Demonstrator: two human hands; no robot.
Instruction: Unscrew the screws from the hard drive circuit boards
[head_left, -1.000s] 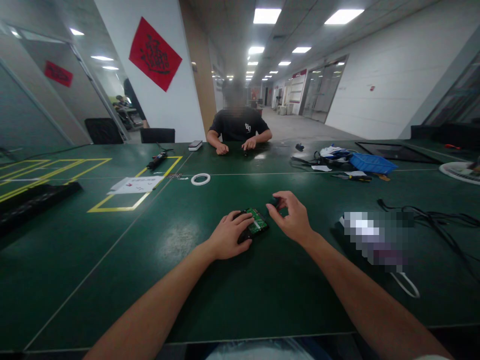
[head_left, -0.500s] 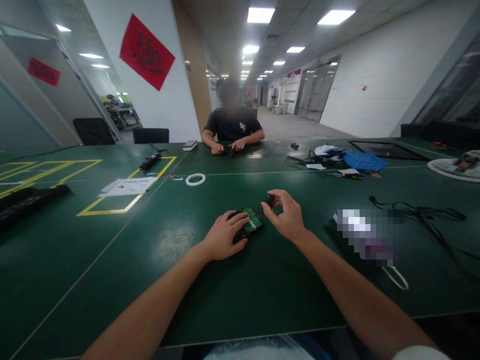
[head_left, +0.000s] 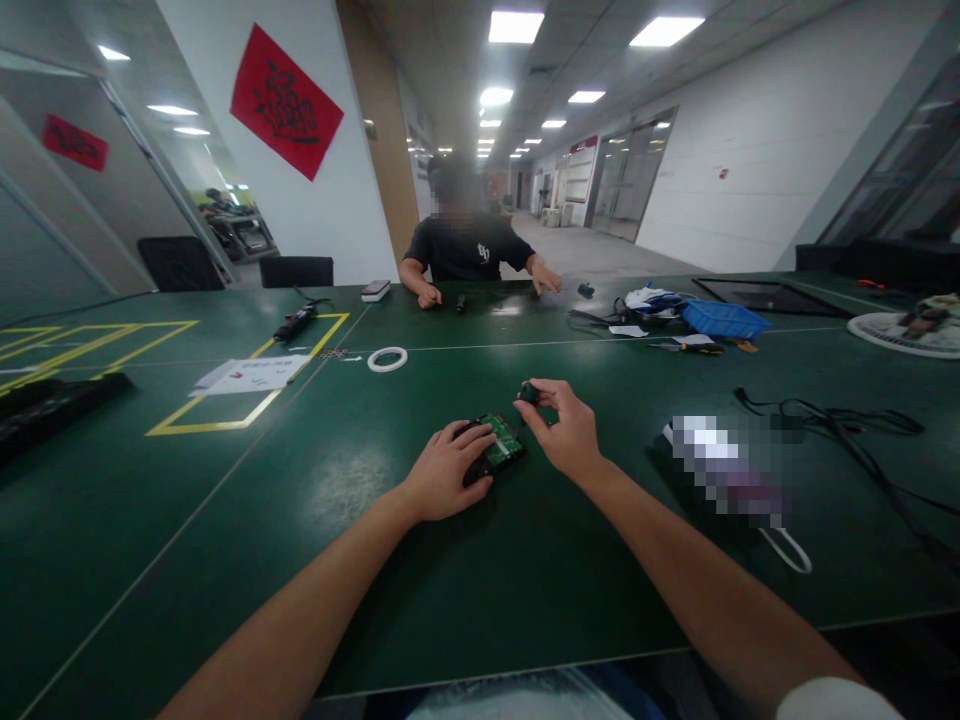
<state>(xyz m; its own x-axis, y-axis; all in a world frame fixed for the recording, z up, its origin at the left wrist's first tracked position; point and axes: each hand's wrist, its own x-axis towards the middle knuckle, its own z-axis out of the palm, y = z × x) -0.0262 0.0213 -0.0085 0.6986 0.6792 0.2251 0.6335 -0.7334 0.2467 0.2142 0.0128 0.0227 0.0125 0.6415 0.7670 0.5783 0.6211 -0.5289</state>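
My left hand (head_left: 448,472) rests on the green table (head_left: 225,520), its fingers curled round a small black device with an exposed green circuit board (head_left: 501,441). My right hand (head_left: 564,430) hovers just right of the board and pinches a small dark round part (head_left: 528,391) between thumb and fingertips, lifted slightly above the table. The two hands are close together, with the board between them.
A person in a black shirt (head_left: 466,248) sits across the table, one hand reaching right. A white tape ring (head_left: 388,359), paper sheet (head_left: 251,373), blue tray (head_left: 721,319), black cables (head_left: 847,430) and a blurred object (head_left: 724,463) lie around.
My right hand lifted the small dark part off the table and drew it towards the board. The person opposite stretched a hand out to the right. The view shifted slightly.
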